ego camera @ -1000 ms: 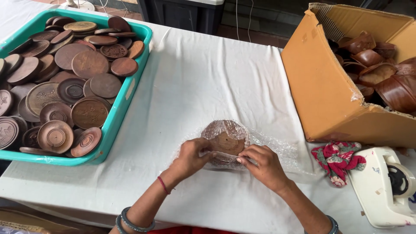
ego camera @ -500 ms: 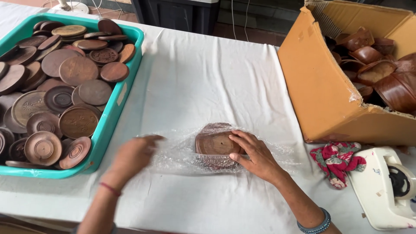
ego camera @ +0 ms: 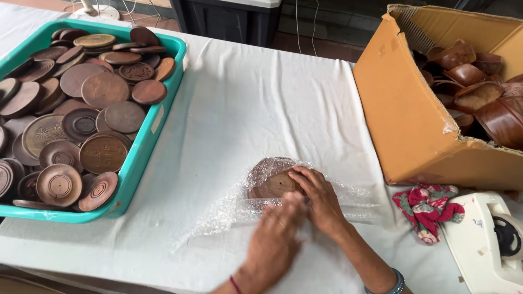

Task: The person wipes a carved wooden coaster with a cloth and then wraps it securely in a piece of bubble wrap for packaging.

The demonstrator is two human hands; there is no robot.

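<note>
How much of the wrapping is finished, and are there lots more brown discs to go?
In hand: one round wooden disc lies partly covered by bubble wrap; the right hand presses on it, and the left hand is on the wrap beside it. Done: no finished bundle is in view. The cardboard box holds bare wooden pieces. Left: the teal tray is heaped with unwrapped discs, so most appears to remain.

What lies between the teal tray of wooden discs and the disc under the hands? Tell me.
In the head view, only bare white tablecloth separates the teal tray from the wooden disc, plus the loose edge of bubble wrap around it.
</note>
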